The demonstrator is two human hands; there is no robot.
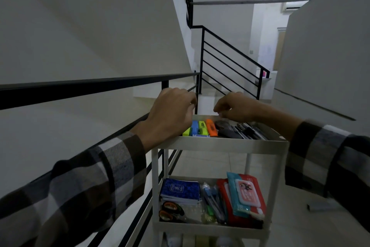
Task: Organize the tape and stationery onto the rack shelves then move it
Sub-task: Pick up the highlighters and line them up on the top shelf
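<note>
Up front, a white rack (218, 144) beside a black stair railing (80, 86) on a landing. Left hand (170, 114) over the top shelf's far left corner, fingers (190, 102) curled, grip on anything impossible to tell. Right hand (234, 107) above the far edge of the same shelf, fingers bent inward, hold on anything likewise unclear. Plaid sleeves (90, 176) on both arms. On the top shelf, highlighters (200, 127) in yellow, blue, green and orange side by side along the left half; dark pens (246, 130) packed along the right half. On the middle shelf, a blue notebook stack (180, 189) at the far left corner, tape rolls (170, 211) at the near left corner, bagged pens (213, 200) in the centre, red and teal packets (244, 198) against the right edge. Lower shelf mostly out of frame.
</note>
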